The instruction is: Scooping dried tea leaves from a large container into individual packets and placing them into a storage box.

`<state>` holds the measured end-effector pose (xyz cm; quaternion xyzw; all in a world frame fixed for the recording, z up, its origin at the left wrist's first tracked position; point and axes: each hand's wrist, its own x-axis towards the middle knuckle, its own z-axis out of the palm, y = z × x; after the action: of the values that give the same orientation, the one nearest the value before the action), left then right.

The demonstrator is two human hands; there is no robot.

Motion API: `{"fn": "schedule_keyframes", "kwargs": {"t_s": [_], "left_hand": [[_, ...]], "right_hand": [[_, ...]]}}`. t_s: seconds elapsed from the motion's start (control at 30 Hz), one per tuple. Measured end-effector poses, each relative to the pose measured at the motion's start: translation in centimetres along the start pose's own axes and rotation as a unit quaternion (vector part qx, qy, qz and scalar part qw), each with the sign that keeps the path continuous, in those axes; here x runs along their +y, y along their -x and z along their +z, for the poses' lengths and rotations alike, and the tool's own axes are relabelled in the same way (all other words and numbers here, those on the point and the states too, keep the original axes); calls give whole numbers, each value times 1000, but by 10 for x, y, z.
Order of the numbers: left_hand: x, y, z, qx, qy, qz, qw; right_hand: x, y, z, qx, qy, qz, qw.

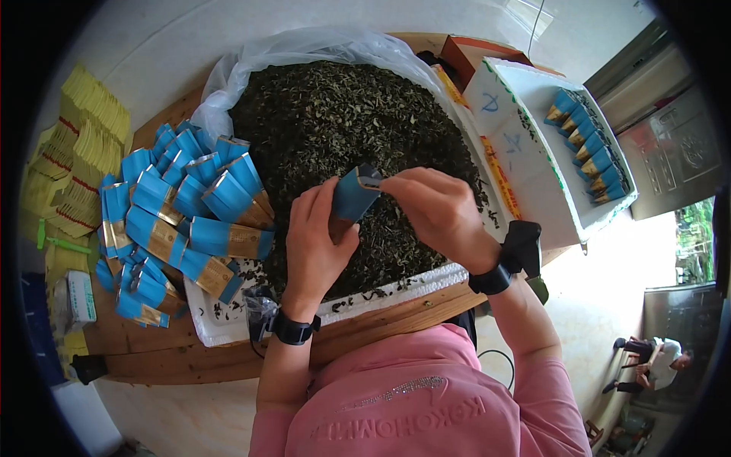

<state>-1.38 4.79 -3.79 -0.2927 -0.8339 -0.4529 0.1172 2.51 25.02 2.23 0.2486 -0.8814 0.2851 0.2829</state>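
Observation:
My left hand [320, 240] is closed around a small blue packet [355, 197], which it holds above a large heap of dried dark leaves, likely tea [342, 108]. The packet's mouth points up and to the right. At that mouth are the fingertips of my right hand [437, 211]; whether they pinch its edge or some leaves I cannot tell. Under the leaves lies a white foam tray [400, 288] with clear plastic film [320, 43] along its far side. Many blue and gold packets [154, 228] are piled left of the leaves.
A white foam box [525, 154] at the right holds a row of blue packets [594, 143]. Stacked yellow packets [85, 148] stand at the far left on the wooden table [154, 354]. An orange box [474, 51] is behind. A person [657, 365] sits far off at the lower right.

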Motion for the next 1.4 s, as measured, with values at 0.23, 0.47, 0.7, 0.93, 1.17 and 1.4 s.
{"fn": "schedule_keyframes", "kwargs": {"t_s": [0.23,0.47,0.7,0.93,1.17,1.4], "left_hand": [[-3,2,-2,18,-10,-14,1000],[1,-1,-1,31,-14,7,999],[1,-2,1,21,-12,1,1000],[-1,-1,-1,16,-11,2,1000],[0,0,-2,13,-18,-6,1000],[1,0,-3,-4,-25,2,1000]], "right_hand": [[15,25,-33,101,33,240,965],[46,78,-41,25,221,301,927],[54,62,-1,73,-221,535,812],[57,50,-13,101,-333,537,768],[28,10,-35,106,-331,481,805],[-1,-1,-3,-27,-13,51,998]]}}
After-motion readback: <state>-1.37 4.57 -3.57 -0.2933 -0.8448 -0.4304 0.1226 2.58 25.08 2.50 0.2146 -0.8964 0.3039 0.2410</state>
